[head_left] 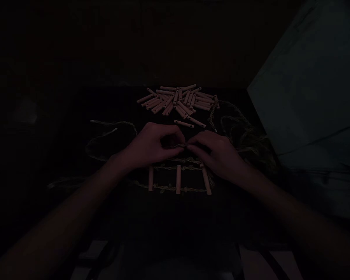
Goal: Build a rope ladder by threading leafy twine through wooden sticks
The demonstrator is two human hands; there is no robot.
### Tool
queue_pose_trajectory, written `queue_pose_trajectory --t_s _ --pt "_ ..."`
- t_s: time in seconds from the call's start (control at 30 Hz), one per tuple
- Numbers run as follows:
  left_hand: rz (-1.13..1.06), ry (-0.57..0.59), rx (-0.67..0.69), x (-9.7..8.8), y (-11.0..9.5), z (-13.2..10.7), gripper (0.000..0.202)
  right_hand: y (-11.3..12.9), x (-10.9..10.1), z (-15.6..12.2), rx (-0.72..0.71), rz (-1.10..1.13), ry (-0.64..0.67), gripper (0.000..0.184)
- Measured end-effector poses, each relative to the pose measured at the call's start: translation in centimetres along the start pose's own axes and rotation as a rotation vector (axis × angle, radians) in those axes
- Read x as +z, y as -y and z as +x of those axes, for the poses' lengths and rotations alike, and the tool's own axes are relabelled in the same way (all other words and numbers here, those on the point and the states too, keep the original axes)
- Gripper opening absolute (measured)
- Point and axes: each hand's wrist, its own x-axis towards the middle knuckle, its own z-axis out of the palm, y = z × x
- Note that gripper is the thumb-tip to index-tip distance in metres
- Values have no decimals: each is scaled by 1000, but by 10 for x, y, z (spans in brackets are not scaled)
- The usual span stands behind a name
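Observation:
The scene is very dim. Thumb and fingertips of my left hand (151, 144) pinch a thin braided cord (175, 146) with small leaf shapes on it. My right hand (214, 149) pinches the same cord close by, the two sets of fingertips almost meeting. Just below lies a small rope ladder (166, 189), its wooden rungs joined by leafy cord along both sides. One rung (178, 179) stands at its middle, and another rung (206, 179) lies below my right hand. The exact spot where my fingertips meet is too dark to make out.
Beyond my hands is a pile of short wooden sticks (175, 99) with holes near their ends. A single stick (183, 124) lies nearer. Loose cord (112, 123) trails at left, and a tangle of cord (245, 136) lies at right beside a pale surface (315, 89).

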Motion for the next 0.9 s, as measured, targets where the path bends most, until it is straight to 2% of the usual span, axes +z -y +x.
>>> queue_pose_trajectory --t_s 0.1,0.2,0.3,0.43,0.7,0.9 --pt "-27 44 -61 -3 -1 0 23 -2 -1 1 -21 10 -13 8" --pt "33 56 -111 -6 -2 0 17 -2 -1 1 -15 -3 -20 7" --pt "70 114 -137 -11 -3 0 20 -1 0 -1 15 -1 -22 8" --pt "26 189 -120 -14 -5 1 24 2 2 -2 37 -18 -47 24" --pt "-18 181 -61 -10 -7 -1 19 2 4 0 -19 -19 36 25" --pt "14 183 -72 -11 -8 1 20 2 3 -1 -23 -57 49 21"
